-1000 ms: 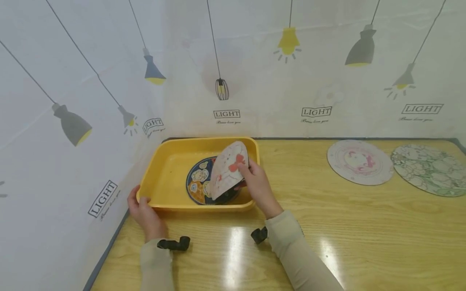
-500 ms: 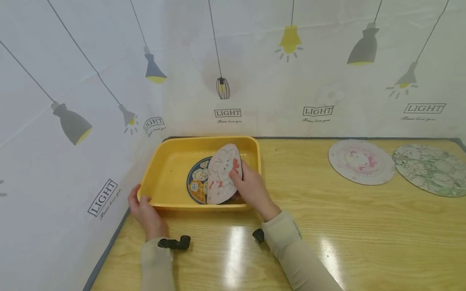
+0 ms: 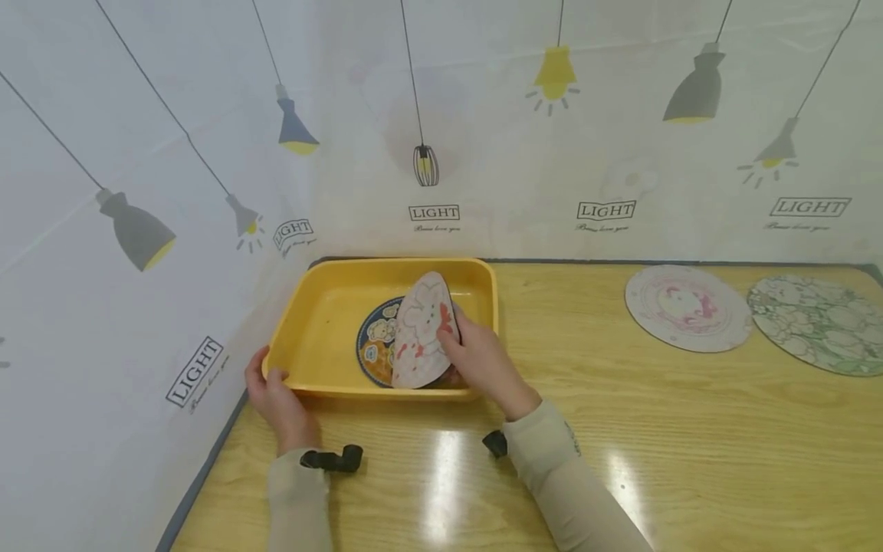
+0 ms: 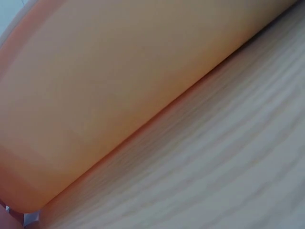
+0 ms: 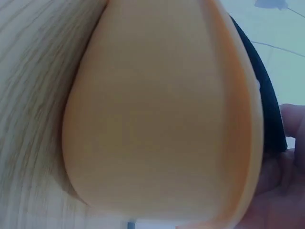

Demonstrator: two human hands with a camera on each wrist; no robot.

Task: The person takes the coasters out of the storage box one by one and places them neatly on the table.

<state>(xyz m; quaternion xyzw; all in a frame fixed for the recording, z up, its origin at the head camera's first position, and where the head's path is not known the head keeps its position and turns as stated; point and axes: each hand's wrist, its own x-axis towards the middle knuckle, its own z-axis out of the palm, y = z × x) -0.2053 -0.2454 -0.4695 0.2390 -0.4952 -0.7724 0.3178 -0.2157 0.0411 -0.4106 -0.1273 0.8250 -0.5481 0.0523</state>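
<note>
My right hand [image 3: 486, 364] holds a thin round mat [image 3: 419, 333], pale pink with a cartoon animal and red patches, pinched at its right edge. It stands tilted inside the yellow tray [image 3: 306, 326], over a dark blue round mat [image 3: 374, 333] with cartoon bears that lies on the tray floor and is partly hidden. In the right wrist view, the held mat's black back [image 5: 264, 90] shows past the tray wall, with the fingers [image 5: 274, 191] beside it. My left hand [image 3: 279, 402] grips the tray rim at its near left corner. The left wrist view shows mostly the tray's outer wall [image 4: 109, 81].
Two more round mats lie flat on the wooden table [image 3: 690, 445] at the back right: a white and pink one [image 3: 686, 309] and a green flowered one [image 3: 817, 326]. A wall [image 3: 510, 169] printed with lamps runs along the table's back and left.
The pale mat has shifted slightly left and lower in the tray, its near edge dropping toward the tray's front wall, with my right hand following. My left hand stays on the rim.
</note>
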